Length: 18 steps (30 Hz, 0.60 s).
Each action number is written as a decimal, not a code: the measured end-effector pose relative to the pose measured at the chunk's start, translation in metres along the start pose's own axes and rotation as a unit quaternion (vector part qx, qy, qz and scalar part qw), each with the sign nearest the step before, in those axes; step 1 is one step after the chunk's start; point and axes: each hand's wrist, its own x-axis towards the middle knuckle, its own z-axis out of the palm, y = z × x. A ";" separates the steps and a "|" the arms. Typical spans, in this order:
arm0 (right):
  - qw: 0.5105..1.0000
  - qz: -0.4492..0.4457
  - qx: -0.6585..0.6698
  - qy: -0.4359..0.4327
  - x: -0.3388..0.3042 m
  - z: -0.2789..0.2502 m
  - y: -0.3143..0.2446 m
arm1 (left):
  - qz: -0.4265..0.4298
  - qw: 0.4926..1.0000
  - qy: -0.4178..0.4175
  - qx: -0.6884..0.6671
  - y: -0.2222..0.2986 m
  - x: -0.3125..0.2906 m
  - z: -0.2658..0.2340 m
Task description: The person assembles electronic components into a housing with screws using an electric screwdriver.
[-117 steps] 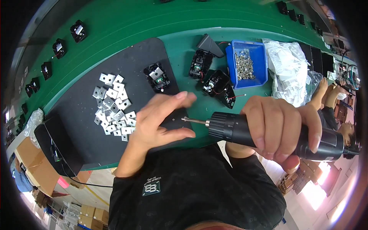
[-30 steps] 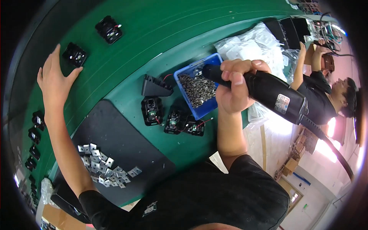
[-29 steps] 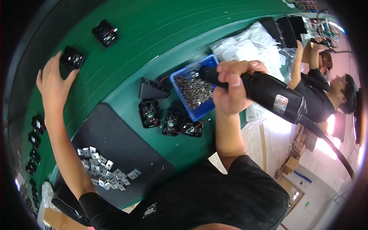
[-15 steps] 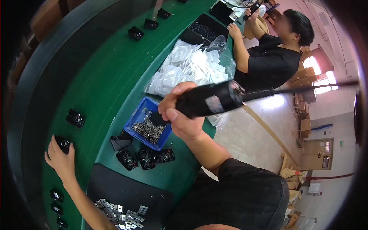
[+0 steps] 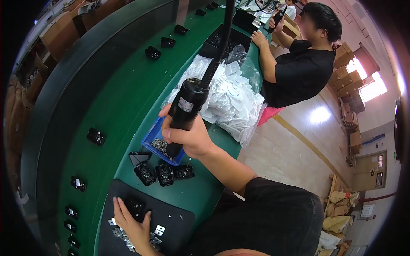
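Note:
My right hand is wrapped round a black electric screwdriver, its cord running upward. The tool's lower end hangs over the blue tray of small metal screws. On the black mat, my left hand grips a small black plastic housing between fingers and thumb. Small silvery square plates lie beside and partly under that hand. Several open black housings with parts inside rest between the tray and the mat.
A green conveyor belt carries several black housings along the left. Beyond the tray stands a bag of white plastic pieces. At the bench's far end, a co-worker holds another black tool; a black bin lies nearby.
My left hand has brought a black housing from the belt onto the mat. My right hand has swung the screwdriver from sideways to upright over the tray.

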 end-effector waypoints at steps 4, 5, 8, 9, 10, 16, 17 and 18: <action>1.000 0.012 0.017 -0.010 -0.008 0.003 -0.003 | 0.016 0.986 0.166 -0.001 0.002 -0.040 0.007; 1.000 0.014 0.012 -0.005 -0.011 0.002 -0.006 | 0.002 0.991 0.130 -0.027 -0.009 -0.063 0.012; 1.000 0.016 0.000 -0.001 -0.013 -0.001 -0.001 | 0.002 0.999 0.003 -0.044 0.013 -0.077 0.003; 1.000 0.016 -0.008 0.003 -0.013 -0.002 0.000 | 0.047 0.999 0.016 0.008 0.025 -0.075 -0.002; 1.000 0.015 -0.017 0.007 -0.014 -0.003 0.000 | 0.044 0.999 0.018 0.008 0.024 -0.080 0.000; 0.999 0.027 -0.030 -0.004 -0.012 0.001 0.000 | 0.038 0.999 0.009 0.006 0.029 -0.096 0.000; 0.999 0.031 -0.031 -0.004 -0.011 0.001 0.001 | 0.036 0.999 0.012 0.005 0.027 -0.097 0.002; 0.999 0.031 -0.033 -0.006 -0.011 0.000 0.000 | 0.044 0.999 0.013 0.004 0.023 -0.097 0.001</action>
